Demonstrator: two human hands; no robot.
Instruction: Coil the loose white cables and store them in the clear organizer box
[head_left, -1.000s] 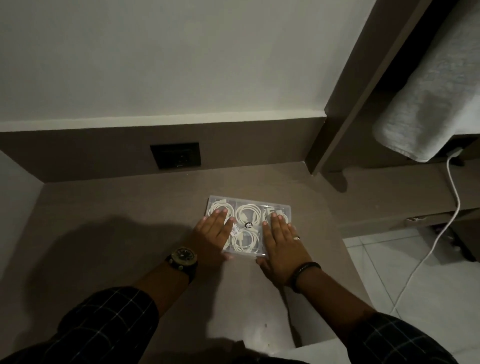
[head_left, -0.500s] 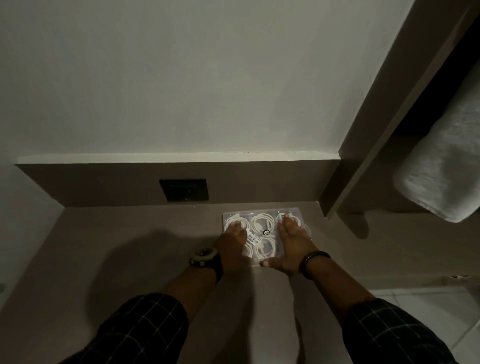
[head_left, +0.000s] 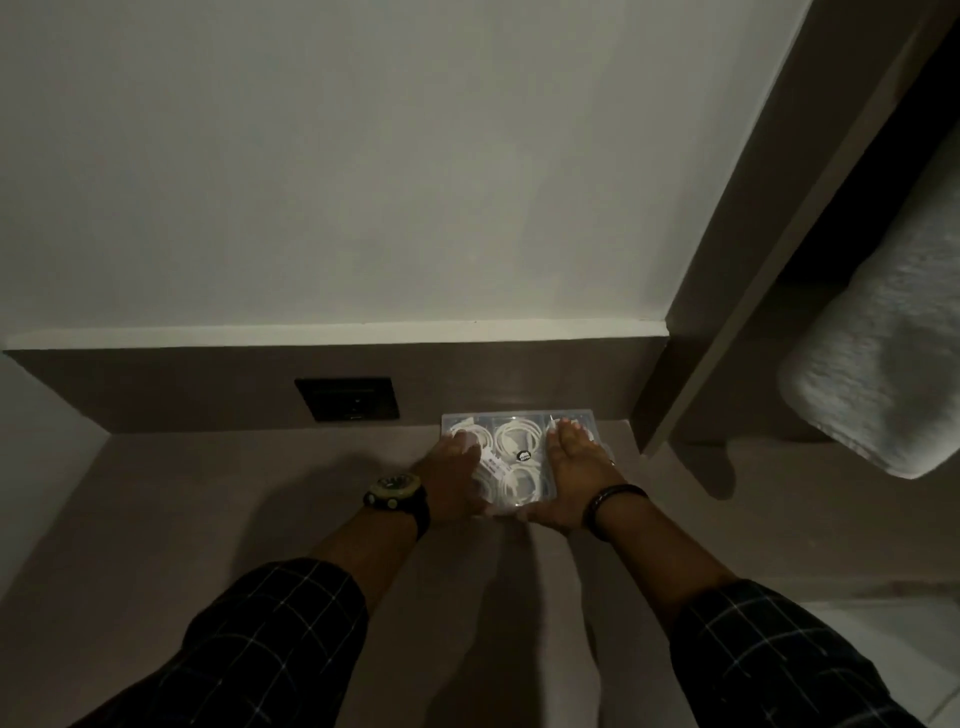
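Both hands flat on clear organizer box at back edge of desk.
Left hand (head_left: 451, 480), fingers extended and together, lies palm-down on box's left part; wrist watch (head_left: 393, 490) behind it. Clear organizer box (head_left: 519, 420) touches the back panel, right of dark wall socket (head_left: 347, 399); coiled white cables (head_left: 514, 439) in its compartments. Right hand (head_left: 574, 475), fingers straight, palm-down on right part, gripping nothing.

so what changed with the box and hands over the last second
Both hands pushed the clear organizer box away across the desk until its far edge sits against the back panel, right of the wall socket. The left hand and right hand stay flat on the lid; the coiled cables remain inside.
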